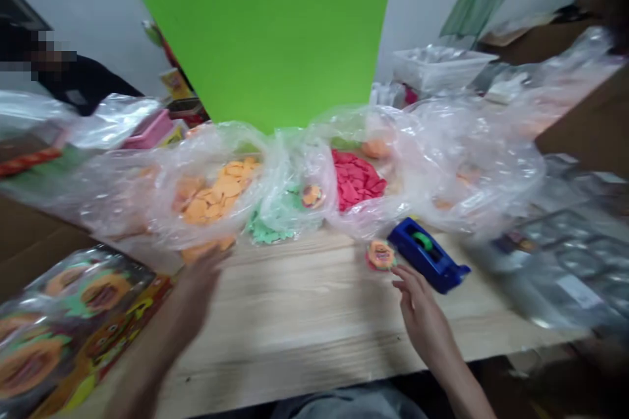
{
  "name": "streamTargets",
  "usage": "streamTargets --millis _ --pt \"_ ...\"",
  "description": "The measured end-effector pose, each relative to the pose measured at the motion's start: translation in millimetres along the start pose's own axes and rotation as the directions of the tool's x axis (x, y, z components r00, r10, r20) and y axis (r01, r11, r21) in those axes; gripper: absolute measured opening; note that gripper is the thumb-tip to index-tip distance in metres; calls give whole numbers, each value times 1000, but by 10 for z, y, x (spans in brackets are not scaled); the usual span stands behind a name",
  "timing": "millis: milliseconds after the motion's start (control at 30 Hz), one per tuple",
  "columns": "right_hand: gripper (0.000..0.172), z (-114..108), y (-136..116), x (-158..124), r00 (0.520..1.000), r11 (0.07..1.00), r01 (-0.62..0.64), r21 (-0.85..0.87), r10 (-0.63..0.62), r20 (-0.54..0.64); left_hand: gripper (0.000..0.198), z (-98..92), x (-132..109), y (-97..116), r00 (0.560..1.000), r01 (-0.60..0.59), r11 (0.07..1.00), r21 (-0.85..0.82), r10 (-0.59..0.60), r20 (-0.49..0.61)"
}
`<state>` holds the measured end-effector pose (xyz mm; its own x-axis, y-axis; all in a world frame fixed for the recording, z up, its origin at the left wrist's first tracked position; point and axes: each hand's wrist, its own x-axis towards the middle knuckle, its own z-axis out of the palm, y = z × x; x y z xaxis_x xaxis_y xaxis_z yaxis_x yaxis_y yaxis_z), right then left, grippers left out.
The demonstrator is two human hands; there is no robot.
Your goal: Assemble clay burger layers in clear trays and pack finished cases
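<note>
My left hand is blurred left of centre; my right hand, lower right, holds its fingers loosely apart.

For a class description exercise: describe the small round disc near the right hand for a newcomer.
On the wooden table, clear plastic bags line the far edge. Below them sits a blue tape dispenser. Just left of it lies the disc, orange with a red rim, alone on the wood.
</note>
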<state>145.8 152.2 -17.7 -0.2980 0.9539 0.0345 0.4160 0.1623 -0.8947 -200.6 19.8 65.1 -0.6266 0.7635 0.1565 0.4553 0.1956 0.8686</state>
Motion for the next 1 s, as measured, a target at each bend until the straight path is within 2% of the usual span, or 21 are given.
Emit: streamTargets --millis 33,67,100,133,167,233,267,333,400,467,533,633,733,800,900,1000 --pt "36 18 59 24 997 995 -61 73 64 -32 23 427 -57 48 994 -4 999 -43 9 106" --pt "40 31 121 52 990 984 -122 128 129 -50 27 844 -111 99 960 63 987 -145 -20 281" --pt "43 38 178 83 982 972 -166 167 179 -63 33 1236 -152 149 890 183 954 -238 -58 453" --pt "46 40 225 118 974 961 -195 196 213 -76 35 1593 -174 197 822 325 894 -308 -107 559" --pt "48 38 256 156 968 951 -213 222 236 -82 35 1906 -176 241 797 368 871 -326 -114 593" --pt "47 24 272 237 958 923 -245 296 278 -73 36 2380 -142 311 778 417 840 -348 -131 615" --pt "46 17 261 273 955 907 -256 333 292 -61 37 2538 -120 338 776 427 833 -353 -137 615" --pt "42 12 217 322 950 876 -270 400 310 -36 41 2703 -98 370 768 447 819 -360 -145 624" --pt "40 22 153 324 949 847 -271 457 313 -19 43 2692 -115 382 761 458 808 -371 -139 634" --pt "40 32 58 276 954 818 -260 513 300 5 44 2545 -163 398 752 471 792 -388 -130 646" --pt "40 20 -86 193 962 785 -250 566 266 56 42 2309 -218 456 734 501 764 -406 -125 668" --pt "35 -69 -393 67 970 714 -241 657 173 168 35 1909 -280 672 704 573 661 -485 -93 704" --pt "38 -208 -723 -24 970 617 -200 761 18 241 35 1589 -307 988 743 577 555 -599 -52 668" --pt "43 -289 -907 -78 972 574 -161 803 -48 230 39 1459 -319 1176 767 563 512 -649 -32 641" --pt "45 -345 -1104 -146 981 556 -121 823 -62 186 44 1374 -339 1336 773 569 458 -682 -16 634" --pt "51 -311 -1202 -177 983 560 -113 820 -57 175 44 1341 -360 1359 810 520 478 -708 -12 587"
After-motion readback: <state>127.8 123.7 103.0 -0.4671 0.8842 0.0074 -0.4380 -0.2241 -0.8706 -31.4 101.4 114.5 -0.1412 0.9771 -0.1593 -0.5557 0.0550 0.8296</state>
